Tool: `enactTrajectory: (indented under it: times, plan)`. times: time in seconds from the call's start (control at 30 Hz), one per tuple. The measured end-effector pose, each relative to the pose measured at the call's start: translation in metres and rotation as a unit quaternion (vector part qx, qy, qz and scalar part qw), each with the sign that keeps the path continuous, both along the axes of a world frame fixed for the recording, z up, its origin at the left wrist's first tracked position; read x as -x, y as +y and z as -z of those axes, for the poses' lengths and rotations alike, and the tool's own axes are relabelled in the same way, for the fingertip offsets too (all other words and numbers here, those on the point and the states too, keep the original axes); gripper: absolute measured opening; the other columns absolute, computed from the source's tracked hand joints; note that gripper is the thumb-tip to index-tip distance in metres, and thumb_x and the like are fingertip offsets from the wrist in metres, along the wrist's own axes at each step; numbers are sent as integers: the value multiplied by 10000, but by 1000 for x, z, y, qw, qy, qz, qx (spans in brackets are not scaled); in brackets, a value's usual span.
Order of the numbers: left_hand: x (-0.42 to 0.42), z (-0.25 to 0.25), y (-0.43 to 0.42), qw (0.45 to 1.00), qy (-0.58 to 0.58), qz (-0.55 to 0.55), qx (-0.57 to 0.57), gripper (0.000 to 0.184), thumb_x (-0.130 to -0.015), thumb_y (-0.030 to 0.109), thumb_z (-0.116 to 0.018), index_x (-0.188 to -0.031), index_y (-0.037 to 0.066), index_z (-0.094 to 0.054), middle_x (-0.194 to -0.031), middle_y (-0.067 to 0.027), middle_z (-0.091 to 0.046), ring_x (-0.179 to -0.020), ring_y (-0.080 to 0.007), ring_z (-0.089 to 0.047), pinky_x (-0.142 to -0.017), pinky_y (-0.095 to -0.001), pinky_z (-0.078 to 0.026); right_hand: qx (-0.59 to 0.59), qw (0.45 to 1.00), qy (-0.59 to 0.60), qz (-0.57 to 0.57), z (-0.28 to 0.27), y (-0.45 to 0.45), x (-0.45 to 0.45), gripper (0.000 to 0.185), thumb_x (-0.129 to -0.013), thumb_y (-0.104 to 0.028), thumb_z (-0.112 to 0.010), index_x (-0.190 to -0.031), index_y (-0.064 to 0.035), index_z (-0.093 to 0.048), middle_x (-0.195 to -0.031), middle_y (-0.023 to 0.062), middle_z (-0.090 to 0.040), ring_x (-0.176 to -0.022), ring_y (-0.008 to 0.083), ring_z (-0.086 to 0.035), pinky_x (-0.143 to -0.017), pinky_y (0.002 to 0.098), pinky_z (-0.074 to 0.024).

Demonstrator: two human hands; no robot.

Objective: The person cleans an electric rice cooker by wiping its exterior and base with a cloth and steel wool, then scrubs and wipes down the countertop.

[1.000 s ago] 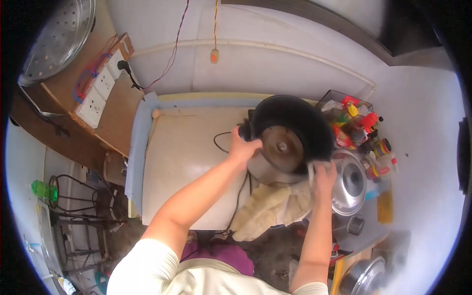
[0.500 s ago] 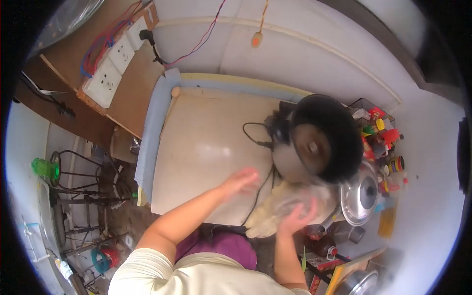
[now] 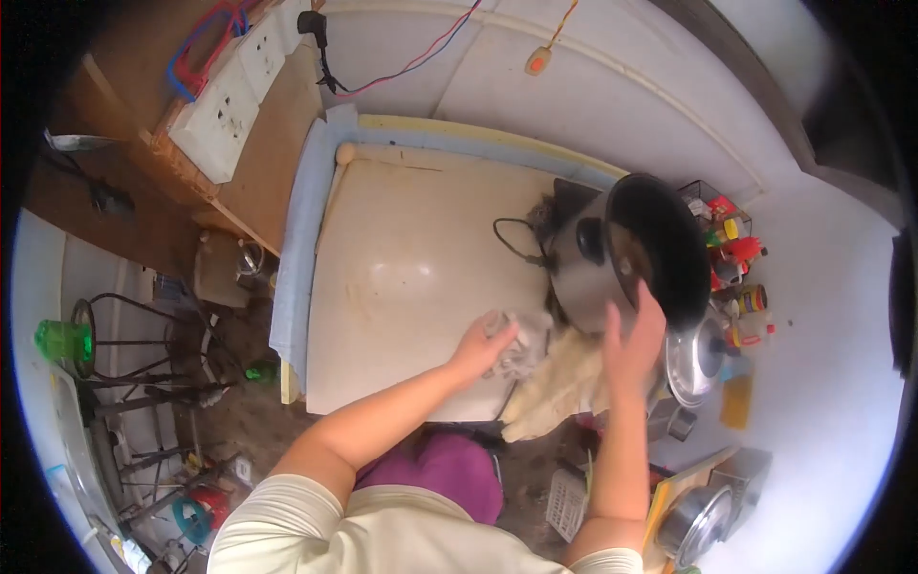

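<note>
A large dark-lined cooking pot (image 3: 585, 277) stands tilted at the right part of the pale table, its opening turned to the right. My left hand (image 3: 481, 348) is closed on a crumpled greyish cloth (image 3: 523, 344) above the table, left of the pot. My right hand (image 3: 635, 342) is at the pot's near side with its fingers spread; whether it touches the pot I cannot tell. Beneath the hands a beige cloth (image 3: 555, 387) lies over the table's front edge. A black cable (image 3: 516, 239) loops beside the pot on its left.
The pale table (image 3: 402, 268) has a blue raised border. To the right are a metal lid (image 3: 694, 362), a wire basket with bottles and packets (image 3: 732, 230), and a lower pot (image 3: 696, 521). Power sockets (image 3: 225, 120) line a wooden shelf at upper left.
Both hands have let go of the pot, which now tips further to the right. My left hand has taken hold of the greyish cloth, and my right hand has moved back up to the pot.
</note>
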State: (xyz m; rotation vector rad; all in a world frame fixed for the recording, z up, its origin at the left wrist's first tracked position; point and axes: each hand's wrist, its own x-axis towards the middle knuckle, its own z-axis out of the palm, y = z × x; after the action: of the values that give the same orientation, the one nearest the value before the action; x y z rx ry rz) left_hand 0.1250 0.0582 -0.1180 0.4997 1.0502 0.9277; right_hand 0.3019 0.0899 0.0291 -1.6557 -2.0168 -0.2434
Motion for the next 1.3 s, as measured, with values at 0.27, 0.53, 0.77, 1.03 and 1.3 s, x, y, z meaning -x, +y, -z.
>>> enactTrajectory:
  times: [0.27, 0.53, 0.77, 1.03, 1.3]
  plan:
    - [-117, -2, 42, 902, 283, -143, -294, 437, -826, 149, -580, -1208, 15, -416, -1206, -215, -412, -1112, -344, -416, -938, -419, -353, 376, 915, -53, -136, -11, 79, -49, 541, -725, -186, -675, -1157, 61, -462, -895, 281, -596, -892, 425, -566, -780, 444, -449]
    - [-175, 59, 93, 951, 251, -179, 34, 409, -791, 65, -549, -1185, 28, -443, -1090, -211, -465, -995, -379, -481, -873, -428, -388, 387, 901, 11, -196, -7, 93, -66, 359, -727, -91, -650, -1036, 38, -518, -764, 235, -603, -653, 397, -572, -628, 364, -465]
    - [-167, 24, 81, 911, 332, -223, -101, 448, -700, -1, -537, -1143, 26, -479, -977, -224, -511, -927, -399, -509, -841, -430, -405, 371, 899, 0, -233, -9, 96, -72, 305, -735, -68, -634, -995, 36, -515, -776, 230, -612, -709, 395, -596, -646, 376, -473]
    - [-154, 45, 106, 951, 202, -230, -34, 393, -683, -16, -530, -1071, 15, -485, -934, -208, -513, -887, -406, -495, -778, -421, -412, 393, 896, 22, -206, -9, 101, -70, 304, -739, -67, -632, -1001, 34, -515, -783, 233, -614, -764, 407, -599, -670, 376, -477]
    - [-176, 2, 73, 868, 353, -254, -240, 414, -691, -9, -549, -1096, 26, -468, -1012, -203, -483, -927, -403, -482, -777, -431, -412, 372, 897, -4, -240, -8, 99, -73, 335, -737, -73, -643, -1007, 65, -501, -760, 229, -613, -718, 387, -619, -613, 350, -482]
